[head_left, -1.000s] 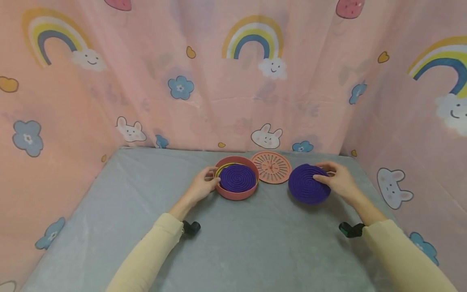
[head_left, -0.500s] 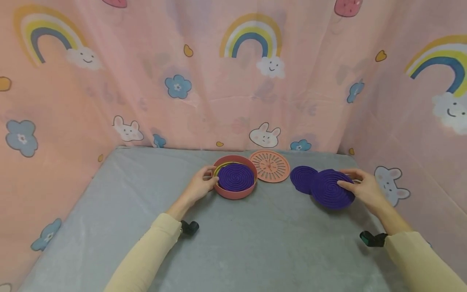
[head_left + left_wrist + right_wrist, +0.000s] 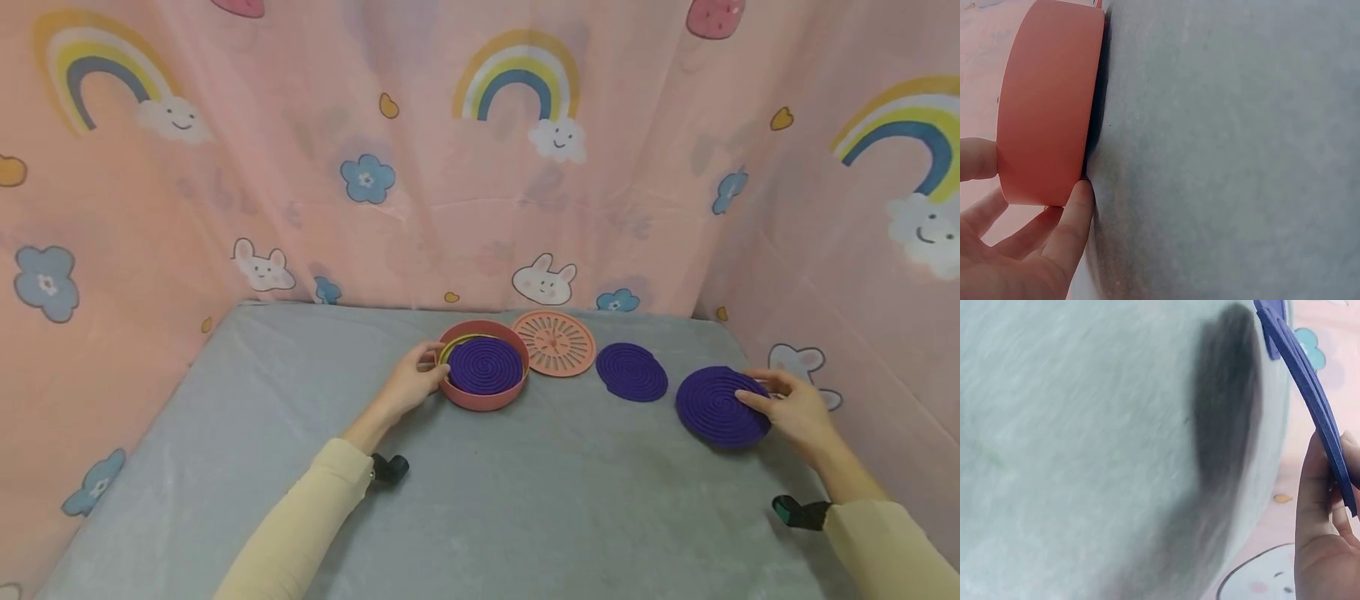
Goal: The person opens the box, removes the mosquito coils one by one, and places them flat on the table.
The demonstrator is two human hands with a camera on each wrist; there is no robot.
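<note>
Grey cloth [image 3: 525, 500]: a bowl [image 3: 483, 402] holds a purple disc [image 3: 486, 365].

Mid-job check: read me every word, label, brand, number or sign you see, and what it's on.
Readable text: none.
Pink curtain: faint letter-like marks, too blurred to read.
Red bowl, purple discs, peach slotted disc: no lettering visible.

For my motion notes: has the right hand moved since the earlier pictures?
Yes: the right hand has moved rightward in the head view, farther from the slotted disc.
</note>
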